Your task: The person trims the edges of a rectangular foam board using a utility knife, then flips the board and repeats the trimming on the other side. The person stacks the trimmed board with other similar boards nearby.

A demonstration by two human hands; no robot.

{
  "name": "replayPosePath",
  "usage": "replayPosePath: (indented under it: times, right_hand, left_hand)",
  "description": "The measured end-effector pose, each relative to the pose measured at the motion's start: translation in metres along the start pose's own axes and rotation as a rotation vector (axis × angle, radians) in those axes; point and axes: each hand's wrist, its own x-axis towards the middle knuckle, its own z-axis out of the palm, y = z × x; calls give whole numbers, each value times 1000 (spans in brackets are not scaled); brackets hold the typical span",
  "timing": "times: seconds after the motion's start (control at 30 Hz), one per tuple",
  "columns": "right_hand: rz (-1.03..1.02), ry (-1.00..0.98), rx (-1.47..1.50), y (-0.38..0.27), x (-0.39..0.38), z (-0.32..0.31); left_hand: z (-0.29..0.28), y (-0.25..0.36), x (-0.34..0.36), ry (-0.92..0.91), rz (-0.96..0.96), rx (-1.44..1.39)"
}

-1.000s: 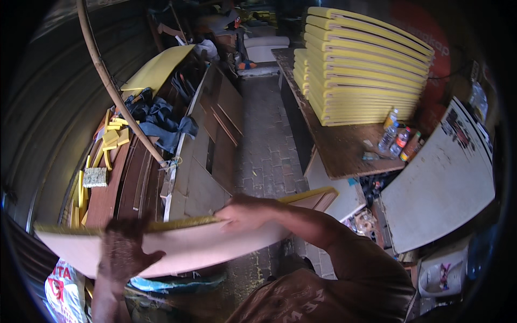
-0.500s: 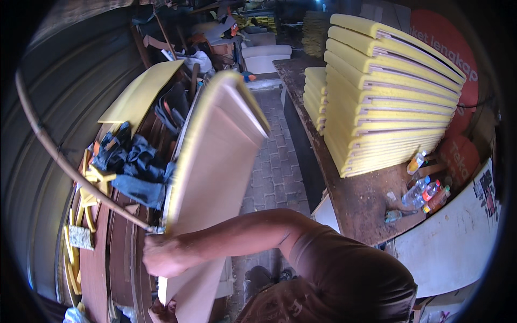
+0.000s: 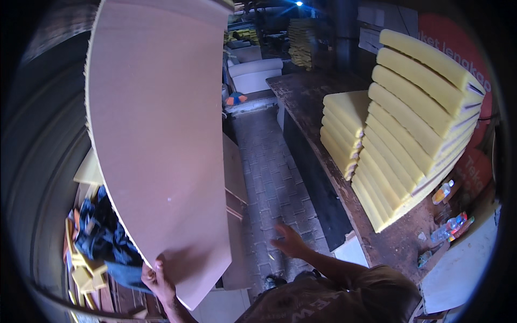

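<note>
Raised since the earlier frame, the pale panel (image 3: 161,134) now stands tall across the left half of the view, with yellow foam scraps (image 3: 83,277) and dark blue cloth (image 3: 105,229) to its left and the left hand (image 3: 156,281) gripping its lower left edge between thumb and fingers. Right of it, the right hand (image 3: 289,242) has come off the panel, loosely open and holding nothing above the paved floor (image 3: 274,177); farther right, a brown table (image 3: 307,91) bears two yellow foam stacks (image 3: 414,124) and some bottles (image 3: 451,226).
</note>
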Motion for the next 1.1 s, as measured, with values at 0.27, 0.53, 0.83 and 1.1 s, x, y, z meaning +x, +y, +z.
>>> replayPosePath:
  times: [0.27,0.53,0.83,1.1]
  right_hand:
    - [188,294,156,101,110,17]
    - [297,558,194,94,263,-126]
    - [632,868,-232,14,340,-239]
    - [654,1454,-761,0,382,-296]
  left_hand:
    - [179,-107,194,-201,-251,-253]
    - [421,-174,363,-203,-300,-465]
    - [714,-157,512,-1108,-855,-1221]
    - [1004,-91,425,-1304,-198,-968]
